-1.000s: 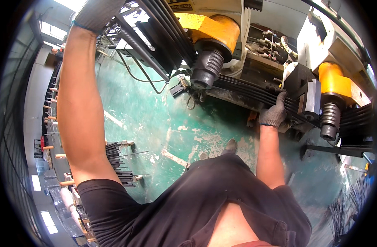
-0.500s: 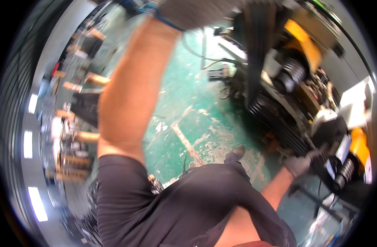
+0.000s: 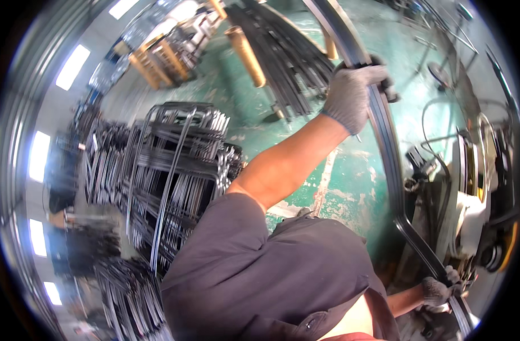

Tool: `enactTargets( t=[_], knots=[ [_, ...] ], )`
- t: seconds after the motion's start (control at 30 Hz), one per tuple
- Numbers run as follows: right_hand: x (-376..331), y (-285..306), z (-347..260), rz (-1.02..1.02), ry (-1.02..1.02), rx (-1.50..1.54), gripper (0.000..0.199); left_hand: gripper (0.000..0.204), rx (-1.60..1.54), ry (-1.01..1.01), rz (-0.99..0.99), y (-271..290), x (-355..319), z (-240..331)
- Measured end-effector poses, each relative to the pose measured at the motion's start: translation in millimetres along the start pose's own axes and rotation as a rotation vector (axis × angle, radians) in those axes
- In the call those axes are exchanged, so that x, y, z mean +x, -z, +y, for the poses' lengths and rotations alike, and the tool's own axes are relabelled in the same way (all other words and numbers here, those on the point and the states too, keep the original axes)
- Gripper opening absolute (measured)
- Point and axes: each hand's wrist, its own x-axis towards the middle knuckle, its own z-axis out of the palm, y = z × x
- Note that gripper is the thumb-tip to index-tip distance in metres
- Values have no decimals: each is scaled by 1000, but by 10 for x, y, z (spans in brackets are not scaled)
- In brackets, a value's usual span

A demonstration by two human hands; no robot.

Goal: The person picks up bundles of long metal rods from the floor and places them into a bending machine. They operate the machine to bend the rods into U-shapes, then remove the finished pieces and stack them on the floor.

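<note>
A bundle of dark, shiny metal tubes (image 3: 388, 153), lying side by side and bent at an angle, runs from the top of the view down to the lower right. My left hand (image 3: 355, 96), in a grey knit glove, is closed around its upper stretch. Below the bend, near the lower end, my gloved right hand (image 3: 437, 291) grips the same tubes. The tubes are held off the floor, across the front right of my body. Their far end leaves the view at the top.
Stacked bent metal frames (image 3: 174, 153) fill the left side. Ahead, long dark bars (image 3: 280, 62) lie in a bundle beside a brown cylindrical post (image 3: 245, 57). Machinery (image 3: 467, 210) with cables stands close on the right. Worn green floor (image 3: 311, 187) shows between.
My view has turned left, so the machine sits farther right and the stacked frames have come into view. Both hands keep hold of the tubes, now swung away from the machine.
</note>
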Motion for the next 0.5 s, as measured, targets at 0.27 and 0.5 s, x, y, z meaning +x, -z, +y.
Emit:
enactTargets(
  t=[0.27,0.5],
  knots=[
    [-561,-2508,1386,-277,-377,-378,27,2,-64,-414,698,2156,-1002,1233],
    [-2141,-4803,2438,-975,-604,-223,23,13,-92,-832,1265,3039,-2351,2177]
  ],
)
